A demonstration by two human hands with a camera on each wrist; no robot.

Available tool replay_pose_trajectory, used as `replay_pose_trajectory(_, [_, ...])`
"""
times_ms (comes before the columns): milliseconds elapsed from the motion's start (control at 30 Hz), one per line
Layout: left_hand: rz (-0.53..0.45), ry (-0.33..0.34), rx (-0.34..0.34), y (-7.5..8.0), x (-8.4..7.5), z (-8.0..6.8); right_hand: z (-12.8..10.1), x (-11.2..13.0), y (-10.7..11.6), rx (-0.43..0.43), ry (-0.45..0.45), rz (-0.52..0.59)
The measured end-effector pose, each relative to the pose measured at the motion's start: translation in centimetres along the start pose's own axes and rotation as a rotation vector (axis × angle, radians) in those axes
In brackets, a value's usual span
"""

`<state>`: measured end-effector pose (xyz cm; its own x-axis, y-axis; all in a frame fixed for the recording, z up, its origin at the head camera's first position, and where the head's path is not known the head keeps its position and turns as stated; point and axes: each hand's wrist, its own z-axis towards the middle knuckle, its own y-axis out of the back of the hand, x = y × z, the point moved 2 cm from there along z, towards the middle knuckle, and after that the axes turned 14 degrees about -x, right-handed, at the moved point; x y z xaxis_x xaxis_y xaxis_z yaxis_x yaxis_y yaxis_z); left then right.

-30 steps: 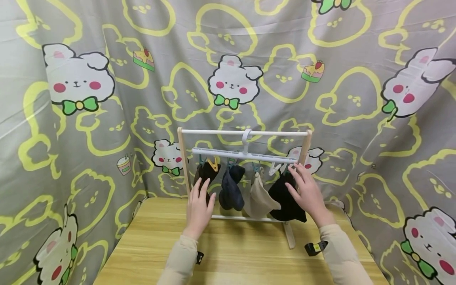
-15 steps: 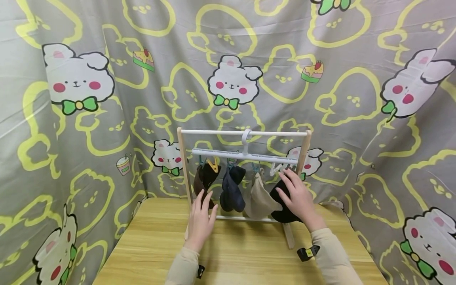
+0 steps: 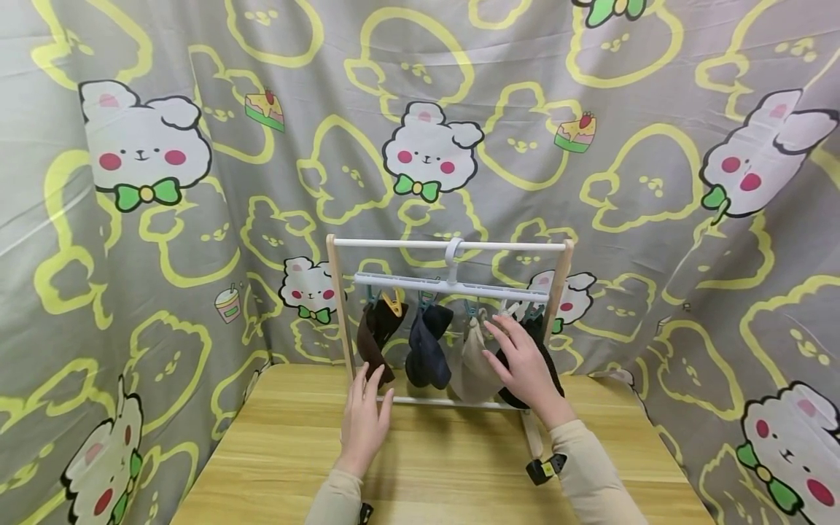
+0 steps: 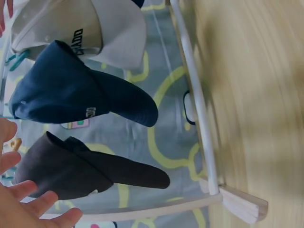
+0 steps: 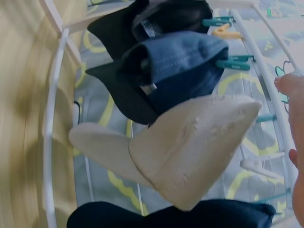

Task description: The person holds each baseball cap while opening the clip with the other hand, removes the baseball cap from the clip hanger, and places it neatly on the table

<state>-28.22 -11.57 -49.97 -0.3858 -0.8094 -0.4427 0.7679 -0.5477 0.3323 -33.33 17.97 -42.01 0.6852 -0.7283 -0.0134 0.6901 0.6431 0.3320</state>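
Several baseball caps hang by clothes pegs from a pale hanger bar. From left to right they are a dark brown cap, a navy cap, a beige cap and a black cap. My left hand is held low in front of the brown cap, fingers loosely spread and holding nothing. My right hand is in front of the beige and black caps, covering part of both. Its fingers are extended near a white peg; whether they touch anything cannot be told.
The hanger hooks over the top rail of a small rack with wooden side posts. A yellow peg sits beside teal ones. The rack stands on a wooden table, with a patterned curtain behind.
My right hand has moved left from the black cap toward the beige one, uncovering the black cap's right side. My left hand has dropped lower, away from the brown cap.
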Motion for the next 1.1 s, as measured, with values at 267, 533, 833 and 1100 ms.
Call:
replay_pose_trajectory(267, [0.009,0.046,0.019,0.3,1.3,-0.1,0.8,1.6,-1.4,0.001,0.005,0.057])
replay_pose_trajectory(533, [-0.021,0.083,-0.005,0.4,2.5,0.5,1.6,3.1,-2.7,0.047,-0.001,0.07])
replay_pose_trajectory(833, [-0.055,0.126,-0.018,0.2,3.4,2.0,2.6,4.4,-4.0,0.031,0.069,0.095])
replay_pose_trajectory(1100, [-0.116,0.262,0.075,0.0,4.1,3.5,3.3,4.9,-4.5,0.023,0.087,0.109])
